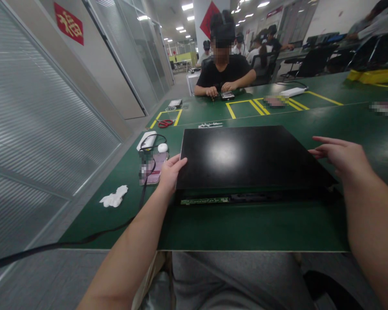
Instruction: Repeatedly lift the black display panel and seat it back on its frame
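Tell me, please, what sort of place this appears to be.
Probably an office fitted out for electronics bench work: a black flat panel with a green circuit board showing below its near edge, a green worktop marked with yellow tape, and a blind-covered glass partition.

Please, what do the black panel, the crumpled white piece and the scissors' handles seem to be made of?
Black panel: perhaps plastic or coated metal, satin, its reflection blurred. Crumpled white piece: likely tissue, matt, with soft, ragged edges. Scissors' handles: probably plastic, evenly red; finish too small to tell.
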The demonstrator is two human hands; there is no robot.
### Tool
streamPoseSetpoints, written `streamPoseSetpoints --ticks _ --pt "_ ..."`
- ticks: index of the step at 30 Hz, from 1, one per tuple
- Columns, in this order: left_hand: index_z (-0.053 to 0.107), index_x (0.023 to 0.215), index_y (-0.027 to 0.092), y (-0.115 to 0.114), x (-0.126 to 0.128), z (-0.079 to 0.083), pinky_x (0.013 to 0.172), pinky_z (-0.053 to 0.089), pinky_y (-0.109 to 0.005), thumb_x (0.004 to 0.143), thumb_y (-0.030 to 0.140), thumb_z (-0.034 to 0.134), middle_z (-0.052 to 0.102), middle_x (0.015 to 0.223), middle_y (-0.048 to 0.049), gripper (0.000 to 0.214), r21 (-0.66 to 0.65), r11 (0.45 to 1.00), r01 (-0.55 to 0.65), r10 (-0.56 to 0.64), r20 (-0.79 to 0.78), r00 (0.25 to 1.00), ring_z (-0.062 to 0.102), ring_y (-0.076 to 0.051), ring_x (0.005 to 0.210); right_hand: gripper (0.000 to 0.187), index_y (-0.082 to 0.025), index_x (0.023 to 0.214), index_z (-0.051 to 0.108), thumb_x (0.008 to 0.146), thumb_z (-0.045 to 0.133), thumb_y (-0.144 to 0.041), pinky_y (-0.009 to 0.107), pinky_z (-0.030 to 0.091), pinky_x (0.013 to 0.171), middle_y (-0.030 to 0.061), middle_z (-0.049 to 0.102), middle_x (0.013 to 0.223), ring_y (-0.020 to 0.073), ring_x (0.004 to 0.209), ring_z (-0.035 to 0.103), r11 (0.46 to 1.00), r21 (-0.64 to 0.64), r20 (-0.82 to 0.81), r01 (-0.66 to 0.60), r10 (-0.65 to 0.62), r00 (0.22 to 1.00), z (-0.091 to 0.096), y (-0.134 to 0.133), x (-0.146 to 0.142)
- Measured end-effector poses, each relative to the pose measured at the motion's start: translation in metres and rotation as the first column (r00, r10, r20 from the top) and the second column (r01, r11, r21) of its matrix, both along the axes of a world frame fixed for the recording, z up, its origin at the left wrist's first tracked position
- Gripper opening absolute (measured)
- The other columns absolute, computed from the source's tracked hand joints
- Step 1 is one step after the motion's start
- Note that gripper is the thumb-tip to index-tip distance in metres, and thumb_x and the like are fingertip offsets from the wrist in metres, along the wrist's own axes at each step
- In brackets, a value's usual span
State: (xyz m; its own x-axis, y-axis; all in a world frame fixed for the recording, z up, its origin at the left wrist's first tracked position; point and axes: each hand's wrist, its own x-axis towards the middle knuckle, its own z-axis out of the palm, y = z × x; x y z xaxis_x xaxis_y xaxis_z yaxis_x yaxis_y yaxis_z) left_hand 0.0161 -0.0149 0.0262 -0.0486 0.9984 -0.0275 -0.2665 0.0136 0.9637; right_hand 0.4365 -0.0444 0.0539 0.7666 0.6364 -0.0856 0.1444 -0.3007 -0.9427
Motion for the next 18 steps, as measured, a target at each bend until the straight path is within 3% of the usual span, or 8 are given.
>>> streamPoseSetpoints --ticks 3,11,18 --pt "0.075 0.087 0.017 -0.0001 -0.0005 0.0012 0.07 0.057 -0.035 0.052 0.032 0.087 0.077 0.078 -0.0054 0.04 -0.011 1.0 -0.016 0.016 0.004 1.0 0.074 -0.028 0.081 0.055 -0.018 0.112 0.078 0.062 0.059 -0.005 0.028 0.047 0.06 0.0043 0.065 0.063 0.0136 0.062 0.062 1.0 0.008 0.031 0.016 -0.017 0.999 0.0012 -0.0012 -0.0023" --pt "0.075 0.09 0.017 0.0018 -0.0067 0.0069 0.081 0.058 -0.039 0.054 0.035 0.085 0.076 0.079 -0.0044 0.042 0.052 0.998 -0.03 0.028 0.043 0.999 0.074 -0.031 0.092 0.043 -0.015 0.093 0.078 0.056 0.057 -0.007 0.021 0.038 0.039 0.0066 0.063 0.061 0.0145 0.053 0.06 0.958 0.287 0.001 -0.01 0.01 1.0 0.0045 -0.0052 0.0004" --pt "0.076 0.088 0.017 0.0014 -0.0061 0.009 0.081 0.06 -0.04 0.05 0.031 0.088 0.078 0.082 -0.0055 0.042 0.064 0.996 -0.068 0.065 0.053 0.997 0.074 -0.031 0.089 0.043 -0.015 0.1 0.079 0.063 0.057 -0.008 0.02 0.039 0.044 0.007 0.065 0.063 0.014 0.056 0.063 0.996 0.085 0.124 -0.028 0.017 0.992 0.0068 -0.0078 0.0028"
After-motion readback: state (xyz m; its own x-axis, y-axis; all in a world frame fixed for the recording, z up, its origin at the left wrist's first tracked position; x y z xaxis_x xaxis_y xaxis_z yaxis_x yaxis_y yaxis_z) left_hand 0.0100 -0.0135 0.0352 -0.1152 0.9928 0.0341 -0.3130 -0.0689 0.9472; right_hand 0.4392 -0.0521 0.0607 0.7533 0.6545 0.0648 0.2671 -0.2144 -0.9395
